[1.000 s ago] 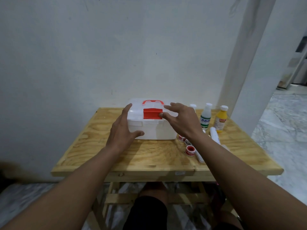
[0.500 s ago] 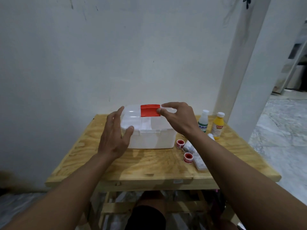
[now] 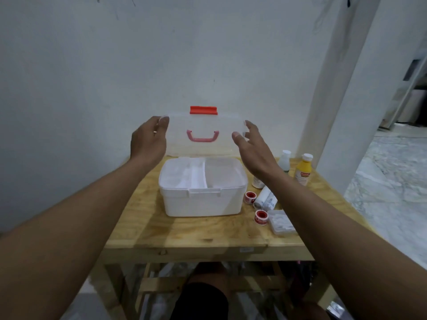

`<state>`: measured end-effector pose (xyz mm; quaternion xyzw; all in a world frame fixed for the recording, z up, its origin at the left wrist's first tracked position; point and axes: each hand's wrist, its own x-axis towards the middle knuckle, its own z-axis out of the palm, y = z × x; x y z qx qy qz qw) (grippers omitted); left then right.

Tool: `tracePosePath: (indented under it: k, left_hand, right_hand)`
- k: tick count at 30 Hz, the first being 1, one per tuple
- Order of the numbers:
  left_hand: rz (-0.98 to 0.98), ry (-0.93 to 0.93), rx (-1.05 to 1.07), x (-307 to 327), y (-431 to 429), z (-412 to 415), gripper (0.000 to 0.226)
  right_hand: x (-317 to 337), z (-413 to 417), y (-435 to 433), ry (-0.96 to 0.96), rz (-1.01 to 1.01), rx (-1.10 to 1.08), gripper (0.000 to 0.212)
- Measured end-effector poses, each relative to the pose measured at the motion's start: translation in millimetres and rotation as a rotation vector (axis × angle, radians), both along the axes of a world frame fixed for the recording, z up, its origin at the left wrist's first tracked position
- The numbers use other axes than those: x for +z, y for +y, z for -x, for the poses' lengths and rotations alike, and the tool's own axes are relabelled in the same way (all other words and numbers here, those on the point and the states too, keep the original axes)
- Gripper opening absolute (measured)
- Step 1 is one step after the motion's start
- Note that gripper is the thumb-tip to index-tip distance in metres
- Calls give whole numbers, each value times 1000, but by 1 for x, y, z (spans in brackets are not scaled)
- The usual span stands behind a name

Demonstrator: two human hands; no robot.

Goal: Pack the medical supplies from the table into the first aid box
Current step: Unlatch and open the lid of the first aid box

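Above the open first aid box (image 3: 202, 199), clear lid (image 3: 203, 135) upright, pinched at one edge by left hand (image 3: 147, 139), right hand (image 3: 250, 146) spread loosely at the other, gripping nothing.

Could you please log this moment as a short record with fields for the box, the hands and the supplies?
box: white first aid box on the wooden table, tray compartments showing
lid: clear lid raised upright, red latch at its top
left hand: left hand on the lid's left edge
right hand: right hand at the lid's right edge, fingers spread
supplies: right of the box: two red tape rolls, rolled bandages, small clear case, yellow bottle, white bottle
packed so far: nothing clearly visible
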<state>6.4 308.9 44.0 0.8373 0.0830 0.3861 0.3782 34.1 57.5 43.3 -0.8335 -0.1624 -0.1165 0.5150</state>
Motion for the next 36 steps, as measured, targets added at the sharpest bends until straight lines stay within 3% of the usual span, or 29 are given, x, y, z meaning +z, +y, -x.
tracePosePath:
  k: [4,8,11,16,21,26,30,36]
  left_hand:
    - [208,158,-69,18,4,-14,52]
    - [233,257,-128,20,3,-20,45]
    - [331,341,-210,12,0,-21,71]
    - [231,421,-248,-12,4,-21,93]
    - [274,450,-253,-21,7,-18,80]
    - [220,531,-234,-23,10,-15,60]
    - [258,533,-218,-30,8,-14,43]
    - [296,460,-183,-35,-1,-14,35]
  right_hand:
    - [-13,-3,-1,58,186,13,71]
    - [-19,-5,1,53,351,30,74]
    - [-22,-5,1,50,458,40,71]
    - [-24,-6,0,67,595,18,56]
    - [-26,-6,-1,115,619,10,55]
    - [-23,-14,4,160,553,-34,22]
    - [-22,-18,8,183,521,-32,37]
    - [-19,-24,7,190,532,-40,39]
